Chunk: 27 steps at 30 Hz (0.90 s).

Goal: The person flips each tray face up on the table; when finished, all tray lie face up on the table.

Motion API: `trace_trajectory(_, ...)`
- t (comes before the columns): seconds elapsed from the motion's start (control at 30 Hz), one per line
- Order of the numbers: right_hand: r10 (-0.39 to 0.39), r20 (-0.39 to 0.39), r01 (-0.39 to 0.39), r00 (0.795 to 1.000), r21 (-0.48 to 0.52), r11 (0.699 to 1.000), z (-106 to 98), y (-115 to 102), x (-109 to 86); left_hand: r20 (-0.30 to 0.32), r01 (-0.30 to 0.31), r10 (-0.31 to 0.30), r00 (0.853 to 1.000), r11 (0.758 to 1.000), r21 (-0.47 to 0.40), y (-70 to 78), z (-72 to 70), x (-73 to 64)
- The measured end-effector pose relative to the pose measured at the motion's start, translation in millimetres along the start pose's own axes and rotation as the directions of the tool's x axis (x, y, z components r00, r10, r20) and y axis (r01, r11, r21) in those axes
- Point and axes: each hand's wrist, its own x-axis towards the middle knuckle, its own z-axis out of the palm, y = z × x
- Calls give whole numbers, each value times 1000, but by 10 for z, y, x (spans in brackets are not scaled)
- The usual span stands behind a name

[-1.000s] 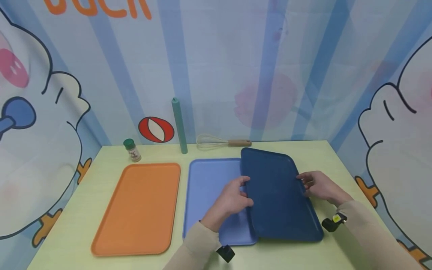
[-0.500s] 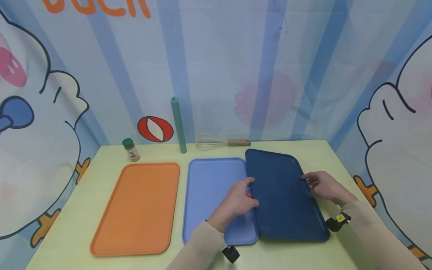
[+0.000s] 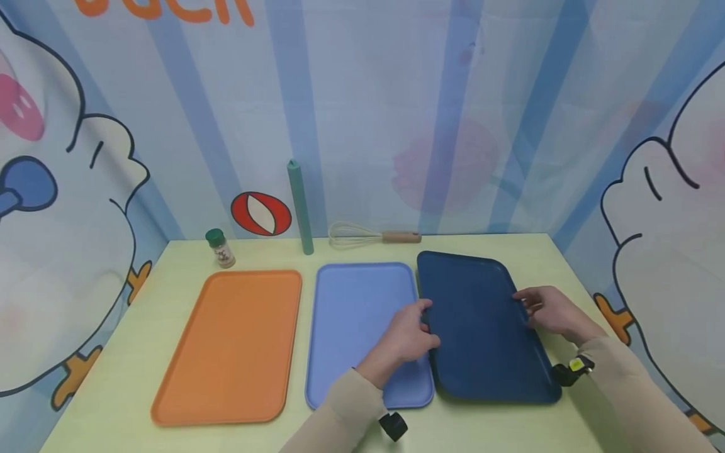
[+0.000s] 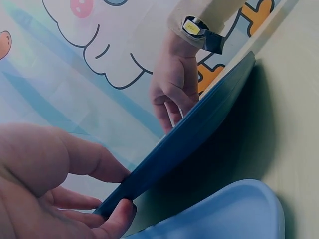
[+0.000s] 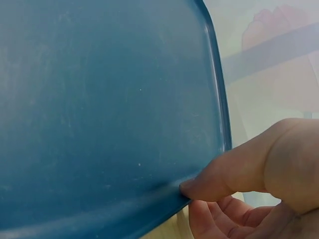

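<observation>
Both hands hold a dark blue tray [image 3: 481, 327] by its long sides, slightly off the table; in the left wrist view it shows edge-on with a shadow beneath. My left hand [image 3: 404, 333] pinches the tray's left rim between thumb and fingers. On the opposite rim, my right hand [image 3: 557, 313] grips with the thumb on top and fingers curled below, as the right wrist view shows. A light blue tray [image 3: 359, 314] lies flat just left of the dark one, partly hidden under my left forearm. Farther left lies an orange tray [image 3: 232, 346].
Along the back of the pale yellow table [image 3: 113, 371] are a small green-capped shaker [image 3: 221, 248], a green stick-like roll [image 3: 301, 207] leaning against the printed backdrop, and a whisk [image 3: 374, 236] with a brown handle. Cartoon-printed cloth walls enclose the sides.
The dark blue tray has moved right, carried by both hands. It overlapped the light blue tray earlier and now sits beside it, uncovering that tray's right side.
</observation>
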Motion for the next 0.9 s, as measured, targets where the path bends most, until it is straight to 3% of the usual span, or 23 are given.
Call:
trace_trajectory(0.43, 20, -5, -20, 1000, 3, 1000, -60, 71, 19, 13, 26, -25, 1000, 999, -28, 28, 68, 14)
trace_trajectory(0.9, 32, -5, -32, 999, 6, 999, -115, 101, 1, 20, 13, -14, 1000, 999, 40, 38, 154, 22)
